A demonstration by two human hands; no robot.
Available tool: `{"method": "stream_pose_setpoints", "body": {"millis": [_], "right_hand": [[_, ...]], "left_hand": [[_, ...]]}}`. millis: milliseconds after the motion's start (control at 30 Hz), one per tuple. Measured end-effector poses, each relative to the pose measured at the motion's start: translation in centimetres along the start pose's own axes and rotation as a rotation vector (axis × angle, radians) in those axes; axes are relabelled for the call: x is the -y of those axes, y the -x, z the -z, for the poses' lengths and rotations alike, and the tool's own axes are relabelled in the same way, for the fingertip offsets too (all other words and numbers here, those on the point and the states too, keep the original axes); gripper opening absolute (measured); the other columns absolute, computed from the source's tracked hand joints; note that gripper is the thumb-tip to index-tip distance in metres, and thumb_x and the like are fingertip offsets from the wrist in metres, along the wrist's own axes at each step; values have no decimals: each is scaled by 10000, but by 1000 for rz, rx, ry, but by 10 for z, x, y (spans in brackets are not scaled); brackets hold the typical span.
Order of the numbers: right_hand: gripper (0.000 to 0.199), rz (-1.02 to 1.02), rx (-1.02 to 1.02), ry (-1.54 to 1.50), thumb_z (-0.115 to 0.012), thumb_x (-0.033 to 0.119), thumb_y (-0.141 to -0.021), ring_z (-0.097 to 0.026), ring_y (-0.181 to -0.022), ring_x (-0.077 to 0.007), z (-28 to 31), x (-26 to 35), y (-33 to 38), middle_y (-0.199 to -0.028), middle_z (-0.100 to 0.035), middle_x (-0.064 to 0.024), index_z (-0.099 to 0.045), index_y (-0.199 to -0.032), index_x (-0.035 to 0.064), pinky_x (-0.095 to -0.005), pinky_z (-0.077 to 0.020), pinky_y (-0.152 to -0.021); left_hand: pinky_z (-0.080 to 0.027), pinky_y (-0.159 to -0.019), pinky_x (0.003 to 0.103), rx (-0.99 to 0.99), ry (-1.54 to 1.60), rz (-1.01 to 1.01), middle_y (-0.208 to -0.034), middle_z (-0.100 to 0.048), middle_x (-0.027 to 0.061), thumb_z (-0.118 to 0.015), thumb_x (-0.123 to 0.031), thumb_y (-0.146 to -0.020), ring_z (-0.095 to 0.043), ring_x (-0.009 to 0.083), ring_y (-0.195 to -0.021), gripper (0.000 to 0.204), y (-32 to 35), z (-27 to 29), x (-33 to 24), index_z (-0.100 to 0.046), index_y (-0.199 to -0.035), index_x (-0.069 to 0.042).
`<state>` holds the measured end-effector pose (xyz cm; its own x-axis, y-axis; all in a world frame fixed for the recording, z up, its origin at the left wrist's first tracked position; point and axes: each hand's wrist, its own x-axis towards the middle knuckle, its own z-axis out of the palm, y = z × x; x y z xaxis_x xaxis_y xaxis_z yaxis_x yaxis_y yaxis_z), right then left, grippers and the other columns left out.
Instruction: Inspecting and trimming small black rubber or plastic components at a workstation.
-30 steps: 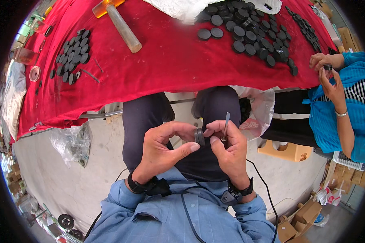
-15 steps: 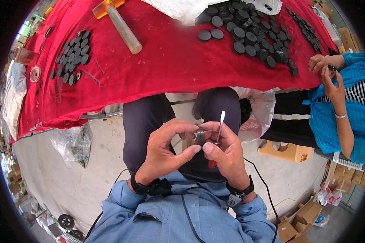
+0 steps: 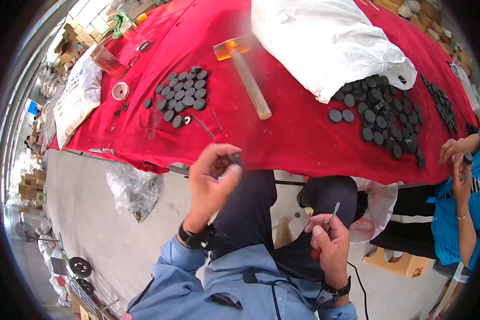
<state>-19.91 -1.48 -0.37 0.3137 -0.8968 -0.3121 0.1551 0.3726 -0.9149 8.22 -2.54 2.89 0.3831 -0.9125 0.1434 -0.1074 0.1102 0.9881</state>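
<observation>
My left hand (image 3: 208, 184) is raised at the table's near edge, thumb and fingers closed on a small black round disc (image 3: 236, 158) seen nearly edge-on. Lower down, over my right thigh, my right hand (image 3: 330, 245) grips a screwdriver (image 3: 316, 253) with a red handle, its metal shaft pointing up past the fingers. Ahead of the left hand, a loose group of black discs (image 3: 188, 100) lies on the red cloth (image 3: 298, 144). A bigger heap of similar discs (image 3: 379, 122) spreads at the right, partly under a white sack (image 3: 325, 42).
A mallet (image 3: 250, 85) with an amber head lies mid-table. At the right, a co-worker's hands (image 3: 460, 165) hold a similar disc. A white ring (image 3: 120, 91) and a full bag (image 3: 80, 101) are at the left. Beneath the table sit plastic bags (image 3: 136, 189) and a yellow stool (image 3: 397, 262).
My hands have parted: the left has moved forward and left with the disc, the right stays low with the screwdriver. The view has swung, bringing more of the table into sight.
</observation>
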Motion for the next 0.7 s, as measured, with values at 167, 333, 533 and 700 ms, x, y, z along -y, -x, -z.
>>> {"method": "stream_pose_setpoints", "body": {"millis": [167,333,533,700], "right_hand": [[173,-17,-63,-17,-608,87,-933,-476,-622,-39,-13,-8,-4,-902,-663,-54,-619,-1082,1,-189,-389,-536],[165,-225,-154,-314,-576,36,-935,-466,-591,-41,-38,-57,-17,-881,-642,-59,-621,-1089,-1,-200,-368,-512],[152,-66,-125,-203,-542,21,-946,-444,-572,-46,16,-23,-9,-874,-635,-74,-618,-1072,-17,-203,-350,-507],[150,-67,-244,-288,-534,27,-955,-412,-547,-48,28,-49,-6,-872,-620,-81,-611,-1074,-22,-210,-316,-493]], "left_hand": [[-503,-736,253,-220,-139,-248,-1034,-620,78,-685,17,-862,-612,125,-856,215,-23,0,51,-599,-1059,11],[-458,-865,290,-359,-274,-534,-1128,-551,106,-601,40,-878,-557,157,-953,175,21,-45,52,-597,-1046,-8],[-463,-803,254,91,-266,-118,-1054,-581,76,-600,13,-902,-567,128,-904,124,38,-35,62,-604,-1026,3],[-488,-698,258,162,-370,-75,-933,-622,96,-618,64,-853,-605,154,-815,130,55,-41,48,-630,-961,-6]]}}
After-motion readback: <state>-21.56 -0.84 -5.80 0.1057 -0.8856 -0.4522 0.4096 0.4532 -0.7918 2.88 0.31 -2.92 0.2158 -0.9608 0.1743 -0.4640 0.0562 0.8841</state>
